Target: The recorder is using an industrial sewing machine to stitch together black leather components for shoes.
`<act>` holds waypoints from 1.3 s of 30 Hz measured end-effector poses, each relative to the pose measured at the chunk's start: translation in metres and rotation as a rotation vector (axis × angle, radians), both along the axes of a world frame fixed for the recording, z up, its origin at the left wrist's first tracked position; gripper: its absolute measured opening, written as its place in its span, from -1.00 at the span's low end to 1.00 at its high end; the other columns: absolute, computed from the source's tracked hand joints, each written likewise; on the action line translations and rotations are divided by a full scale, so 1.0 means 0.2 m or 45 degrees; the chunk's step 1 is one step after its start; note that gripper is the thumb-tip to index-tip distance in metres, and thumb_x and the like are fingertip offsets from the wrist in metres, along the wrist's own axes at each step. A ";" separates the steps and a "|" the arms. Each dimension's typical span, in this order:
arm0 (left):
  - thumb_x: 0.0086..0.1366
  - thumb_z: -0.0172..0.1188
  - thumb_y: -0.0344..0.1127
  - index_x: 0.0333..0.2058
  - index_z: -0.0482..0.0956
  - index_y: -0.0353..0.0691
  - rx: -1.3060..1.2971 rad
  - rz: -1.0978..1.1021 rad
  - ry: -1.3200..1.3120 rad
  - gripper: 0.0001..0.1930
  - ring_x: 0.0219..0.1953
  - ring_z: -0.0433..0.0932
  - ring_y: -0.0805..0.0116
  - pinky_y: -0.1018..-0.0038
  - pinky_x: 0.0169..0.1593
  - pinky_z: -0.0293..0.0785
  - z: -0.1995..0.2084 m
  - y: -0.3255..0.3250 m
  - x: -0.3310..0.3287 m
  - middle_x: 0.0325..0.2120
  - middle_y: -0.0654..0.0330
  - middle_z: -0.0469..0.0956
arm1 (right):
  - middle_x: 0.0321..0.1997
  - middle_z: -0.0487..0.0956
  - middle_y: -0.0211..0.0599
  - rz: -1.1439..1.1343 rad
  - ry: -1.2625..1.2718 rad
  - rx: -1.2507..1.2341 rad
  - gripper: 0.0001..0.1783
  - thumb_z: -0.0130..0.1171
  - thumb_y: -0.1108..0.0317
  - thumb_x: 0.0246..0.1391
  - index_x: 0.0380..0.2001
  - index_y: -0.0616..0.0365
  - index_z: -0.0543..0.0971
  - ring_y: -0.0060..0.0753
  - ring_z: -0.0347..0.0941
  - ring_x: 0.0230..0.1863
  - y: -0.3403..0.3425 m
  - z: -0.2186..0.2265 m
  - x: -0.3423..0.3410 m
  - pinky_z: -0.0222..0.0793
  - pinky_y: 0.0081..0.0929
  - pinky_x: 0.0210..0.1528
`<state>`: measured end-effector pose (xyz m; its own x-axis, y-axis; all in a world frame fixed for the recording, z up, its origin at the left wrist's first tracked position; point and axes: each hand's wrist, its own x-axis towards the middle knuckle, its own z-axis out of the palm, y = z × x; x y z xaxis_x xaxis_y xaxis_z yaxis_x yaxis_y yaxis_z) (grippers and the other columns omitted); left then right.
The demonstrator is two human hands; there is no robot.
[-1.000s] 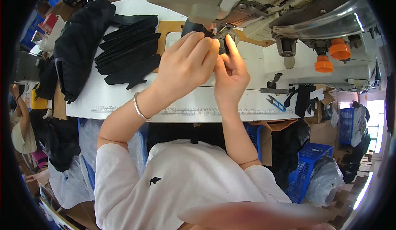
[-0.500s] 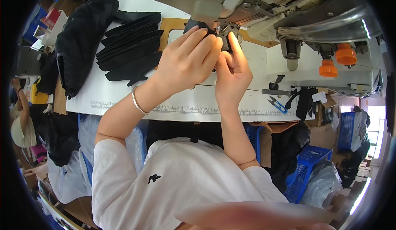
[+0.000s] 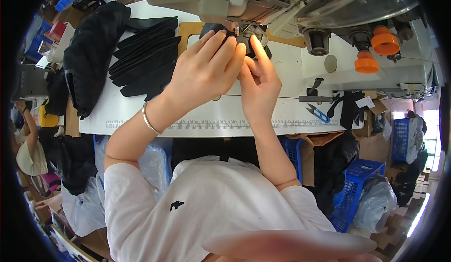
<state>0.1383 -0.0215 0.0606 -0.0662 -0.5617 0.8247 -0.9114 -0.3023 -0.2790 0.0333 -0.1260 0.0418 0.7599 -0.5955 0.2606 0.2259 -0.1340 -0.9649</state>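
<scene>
Both hands meet at the sewing machine's [image 3: 213, 9] needle area, over a small black fabric piece [image 3: 212, 28] that shows only in part. My left hand [image 3: 204, 72] has its fingers bent and close together, with the tips pressing the fabric beside the needle. Against it, my right hand [image 3: 259, 86] pinches at the near edge of the work, its index finger reaching up along the right side. What lies between the fingers is mostly hidden. A lamp lights the fingertips.
Black cut fabric pieces [image 3: 145, 57] lie overlapped on the white table [image 3: 202, 116] at the left, beside a bulky black bundle [image 3: 94, 55]. Blue thread snips [image 3: 319, 114] rest at the right. Orange knobs [image 3: 366, 64] hang from the machine. Another person [image 3: 30, 154] works far left.
The view has shifted slightly, so the machine sits a little farther left in the picture. My hands stay together at the needle area with nearly the same grip.
</scene>
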 end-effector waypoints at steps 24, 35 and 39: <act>0.09 0.27 -0.40 -0.22 0.68 -0.31 -0.127 0.236 0.247 -0.76 0.03 0.57 -0.06 -0.11 0.06 0.49 -0.08 -0.06 -0.15 -0.16 0.03 0.57 | 0.02 0.71 -0.37 -0.049 -0.184 -1.417 -0.67 0.42 0.49 0.04 -0.07 0.06 0.76 -0.27 0.61 -0.02 -0.41 0.06 0.04 0.49 -0.40 0.02; 0.08 0.29 -0.40 -0.21 0.65 -0.27 -0.069 0.155 0.293 -0.75 0.06 0.57 0.03 -0.10 0.12 0.47 -0.05 -0.01 -0.09 -0.14 0.12 0.54 | 0.00 0.71 -0.39 -0.085 -0.178 -1.547 -0.69 0.44 0.48 0.02 -0.11 0.03 0.77 -0.27 0.63 -0.05 -0.38 0.09 0.03 0.51 -0.40 -0.03; 0.07 0.30 -0.41 -0.21 0.65 -0.26 -0.049 0.135 0.281 -0.74 0.07 0.57 0.06 -0.04 0.14 0.47 -0.03 0.01 -0.05 -0.14 0.14 0.54 | -0.01 0.70 -0.39 -0.108 -0.155 -1.585 -0.70 0.43 0.48 0.02 -0.12 0.03 0.77 -0.26 0.63 -0.05 -0.37 0.10 0.03 0.52 -0.38 -0.03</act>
